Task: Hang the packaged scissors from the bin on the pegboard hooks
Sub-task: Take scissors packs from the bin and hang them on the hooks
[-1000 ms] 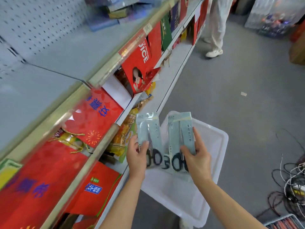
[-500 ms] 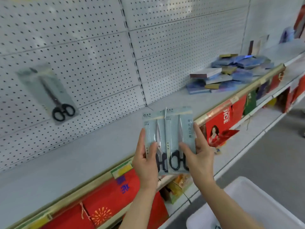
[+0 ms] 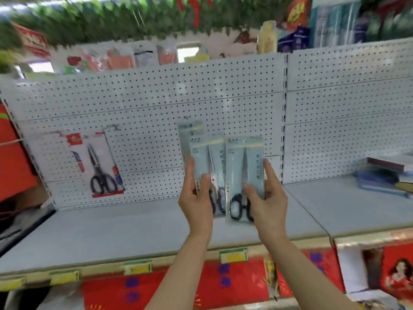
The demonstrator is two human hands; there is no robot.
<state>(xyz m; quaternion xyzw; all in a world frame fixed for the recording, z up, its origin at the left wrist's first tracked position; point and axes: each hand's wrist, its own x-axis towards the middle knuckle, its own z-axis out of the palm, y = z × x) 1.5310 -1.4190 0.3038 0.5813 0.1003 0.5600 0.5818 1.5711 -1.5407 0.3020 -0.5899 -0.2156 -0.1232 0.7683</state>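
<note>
My left hand point(image 3: 196, 198) grips a pale blue pack of black-handled scissors point(image 3: 207, 157), held upright in front of the white pegboard point(image 3: 156, 97). My right hand point(image 3: 266, 202) holds a second, matching pack point(image 3: 244, 166) right beside it. Behind the left pack hangs another pale pack point(image 3: 190, 128) on the pegboard; its hook is hard to make out. Further left, a larger scissors pack with red trim point(image 3: 98, 166) hangs on the board. A bare hook point(image 3: 111, 126) sticks out between them. The bin is out of view.
A grey shelf point(image 3: 134, 229) runs below the pegboard, with stacked books point(image 3: 388, 175) at its right end. Red gift boxes point(image 3: 223, 285) fill the shelf underneath. Packaged goods and green garland point(image 3: 111, 21) sit above the board. A vertical upright point(image 3: 284, 117) divides the pegboard panels.
My view has swung up and to face the pegboard straight on. Both hands have risen with their packs, now side by side in front of a hanging pale pack.
</note>
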